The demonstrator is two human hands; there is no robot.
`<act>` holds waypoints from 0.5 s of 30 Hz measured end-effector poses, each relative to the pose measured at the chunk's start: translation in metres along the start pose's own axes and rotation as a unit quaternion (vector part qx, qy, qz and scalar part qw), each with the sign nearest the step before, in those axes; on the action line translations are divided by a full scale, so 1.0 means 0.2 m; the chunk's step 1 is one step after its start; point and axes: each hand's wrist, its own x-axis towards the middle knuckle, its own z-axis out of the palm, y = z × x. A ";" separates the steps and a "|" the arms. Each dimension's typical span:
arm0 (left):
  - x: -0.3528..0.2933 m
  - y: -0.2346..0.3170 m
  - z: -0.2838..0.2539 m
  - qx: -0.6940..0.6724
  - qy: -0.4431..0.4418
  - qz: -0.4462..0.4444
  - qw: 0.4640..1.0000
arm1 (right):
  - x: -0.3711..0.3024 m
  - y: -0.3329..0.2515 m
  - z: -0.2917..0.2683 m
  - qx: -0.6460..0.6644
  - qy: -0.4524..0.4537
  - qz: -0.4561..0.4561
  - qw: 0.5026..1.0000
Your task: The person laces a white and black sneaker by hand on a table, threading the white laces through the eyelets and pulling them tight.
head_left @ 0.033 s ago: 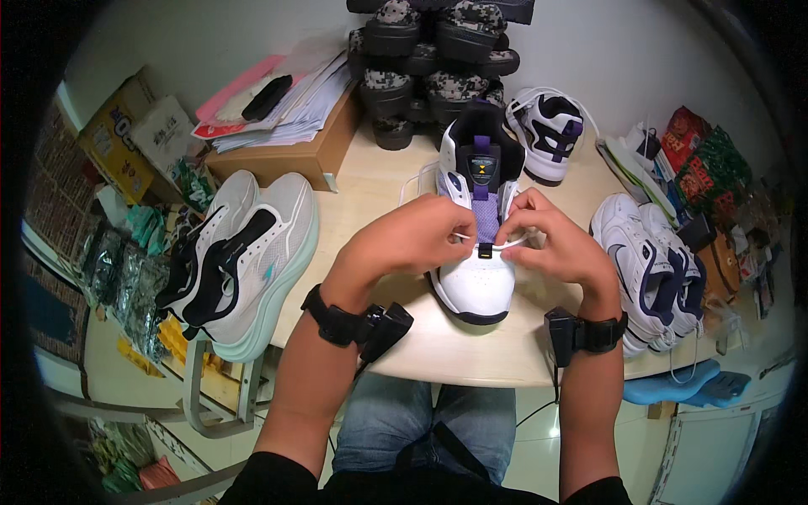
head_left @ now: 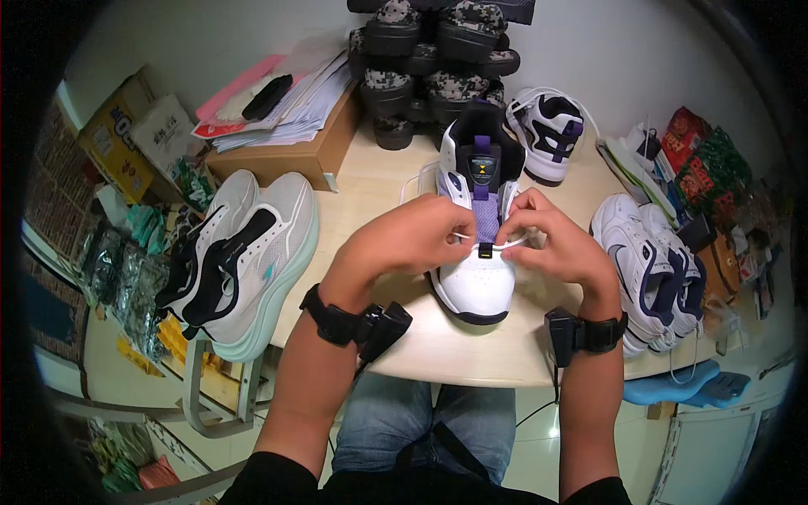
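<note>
Head view — steeply down, close.

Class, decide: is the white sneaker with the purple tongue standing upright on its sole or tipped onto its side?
Upright. The white sneaker with the purple tongue rests sole-down on the beige table, its tongue facing up between the left hand and right hand.

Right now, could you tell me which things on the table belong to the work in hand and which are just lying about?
In use:
white shoe
white lace
left hand
right hand

Lying about:
mint-soled shoes
white and navy shoes
stacked camouflage shoes
cardboard box with papers
snack packets
</note>
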 end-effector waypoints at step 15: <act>-0.02 0.03 -0.04 -0.021 0.026 -0.058 0.998 | 0.01 0.00 0.02 0.018 -0.007 0.016 1.000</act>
